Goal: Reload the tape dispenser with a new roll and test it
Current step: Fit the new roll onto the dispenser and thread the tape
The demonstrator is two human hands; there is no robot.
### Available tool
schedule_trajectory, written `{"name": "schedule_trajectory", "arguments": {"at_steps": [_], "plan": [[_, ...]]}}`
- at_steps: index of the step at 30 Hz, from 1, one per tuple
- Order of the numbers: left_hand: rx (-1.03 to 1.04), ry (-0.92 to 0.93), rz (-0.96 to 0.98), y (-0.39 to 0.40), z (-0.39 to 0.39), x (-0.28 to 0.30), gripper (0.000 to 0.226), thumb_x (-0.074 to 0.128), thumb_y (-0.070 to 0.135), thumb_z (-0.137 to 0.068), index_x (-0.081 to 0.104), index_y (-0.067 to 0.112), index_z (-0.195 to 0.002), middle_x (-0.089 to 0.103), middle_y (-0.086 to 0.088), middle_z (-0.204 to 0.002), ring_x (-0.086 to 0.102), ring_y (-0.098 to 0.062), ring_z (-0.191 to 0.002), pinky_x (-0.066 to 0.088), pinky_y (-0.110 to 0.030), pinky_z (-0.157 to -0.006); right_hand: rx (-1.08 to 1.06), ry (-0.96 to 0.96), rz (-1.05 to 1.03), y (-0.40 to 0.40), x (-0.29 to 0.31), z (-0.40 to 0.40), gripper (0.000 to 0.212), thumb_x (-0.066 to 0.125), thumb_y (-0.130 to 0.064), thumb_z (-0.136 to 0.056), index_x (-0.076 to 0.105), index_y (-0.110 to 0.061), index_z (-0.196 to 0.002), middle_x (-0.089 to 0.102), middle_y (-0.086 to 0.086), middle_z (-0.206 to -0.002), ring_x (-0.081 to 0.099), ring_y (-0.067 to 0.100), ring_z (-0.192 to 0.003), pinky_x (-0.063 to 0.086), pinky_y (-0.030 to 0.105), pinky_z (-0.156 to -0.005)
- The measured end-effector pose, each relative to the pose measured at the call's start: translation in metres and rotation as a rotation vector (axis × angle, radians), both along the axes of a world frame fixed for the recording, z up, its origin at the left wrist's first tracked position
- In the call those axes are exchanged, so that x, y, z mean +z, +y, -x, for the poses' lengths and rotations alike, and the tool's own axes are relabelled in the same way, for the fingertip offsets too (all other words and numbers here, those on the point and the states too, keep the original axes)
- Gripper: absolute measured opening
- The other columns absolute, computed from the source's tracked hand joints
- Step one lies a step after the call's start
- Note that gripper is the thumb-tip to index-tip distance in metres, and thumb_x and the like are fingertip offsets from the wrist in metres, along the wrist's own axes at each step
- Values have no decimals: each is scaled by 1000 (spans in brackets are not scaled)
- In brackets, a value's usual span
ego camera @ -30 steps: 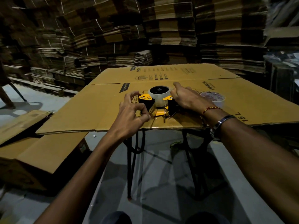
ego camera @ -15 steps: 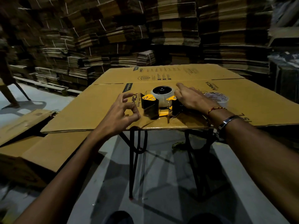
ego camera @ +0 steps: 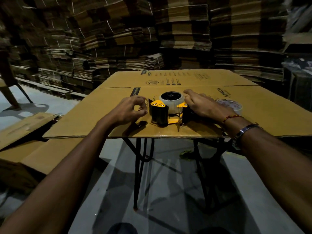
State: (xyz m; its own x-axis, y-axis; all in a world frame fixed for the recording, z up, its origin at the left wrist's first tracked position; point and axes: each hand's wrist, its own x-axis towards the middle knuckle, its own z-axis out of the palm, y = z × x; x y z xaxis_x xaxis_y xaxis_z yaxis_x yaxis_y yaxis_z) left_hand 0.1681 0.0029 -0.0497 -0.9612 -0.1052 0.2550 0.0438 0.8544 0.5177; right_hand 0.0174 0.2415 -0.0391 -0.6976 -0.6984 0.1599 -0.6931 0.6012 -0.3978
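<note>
From the head view, a yellow-and-black handheld tape dispenser [ego camera: 166, 114] lay on its side on a flattened brown cardboard sheet [ego camera: 263, 119] that covered the bench, whose black metal legs [ego camera: 140, 168] showed beneath the near edge. A roll of clear tape on a white core [ego camera: 171, 100] sat on the dispenser's hub, its dark centre facing up, toward the far side of the tool. The left hand [ego camera: 130, 110] hovered just beside the dispenser's black end, fingers loosely curled with thumb and forefinger drawn near each other; it seemed to hold nothing, though whether a thin strip of tape lay between those fingertips could not be made out in the dim light. The right hand [ego camera: 202, 105] rested over the right side of the dispenser, its fingers bent round the edge of the tape roll and the yellow frame, gripping the tool in place. A red-and-yellow thread bracelet [ego camera: 232, 117] and a metal bangle [ego camera: 246, 130] sat on that wrist. Just beyond the right hand, partly hidden by it, a second whitish roll of tape [ego camera: 233, 106] lay flat on the cardboard. Tall stacks of flattened brown cartons [ego camera: 185, 31] filled the background, and more cardboard sheets [ego camera: 25, 132] leaned low at the left above the grey floor [ego camera: 168, 191].
</note>
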Motion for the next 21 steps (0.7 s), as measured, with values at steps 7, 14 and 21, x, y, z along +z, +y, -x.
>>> {"name": "schedule_trajectory", "arguments": {"at_steps": [7, 14, 21], "plan": [[-69, -37, -192, -5, 0, -2, 8, 61, 9, -94, 64, 2, -92, 65, -12, -114, 60, -25, -109, 51, -39, -91, 47, 6, -13, -1, 0, 3, 46, 22, -42, -107, 35, -20, -145, 57, 19, -127, 56, 32, -107, 49, 48, -90], [-76, -5, -244, -12, 6, -12, 6, 67, 13, -91, 67, 7, -89, 69, -9, -106, 66, -21, -105, 54, -40, -95, 39, 165, -57, -1, -4, 12, 46, 21, -47, -105, 43, -22, -137, 64, 17, -112, 59, 32, -95, 52, 48, -81], [-69, 46, -274, -8, 5, -19, 8, 67, 13, -92, 67, 16, -84, 69, -5, -101, 65, -17, -101, 53, -34, -92, 216, 75, 185, 10, 7, -7, 37, 40, -41, -105, 58, -25, -133, 54, -5, -128, 50, 13, -114, 43, 30, -85]]}}
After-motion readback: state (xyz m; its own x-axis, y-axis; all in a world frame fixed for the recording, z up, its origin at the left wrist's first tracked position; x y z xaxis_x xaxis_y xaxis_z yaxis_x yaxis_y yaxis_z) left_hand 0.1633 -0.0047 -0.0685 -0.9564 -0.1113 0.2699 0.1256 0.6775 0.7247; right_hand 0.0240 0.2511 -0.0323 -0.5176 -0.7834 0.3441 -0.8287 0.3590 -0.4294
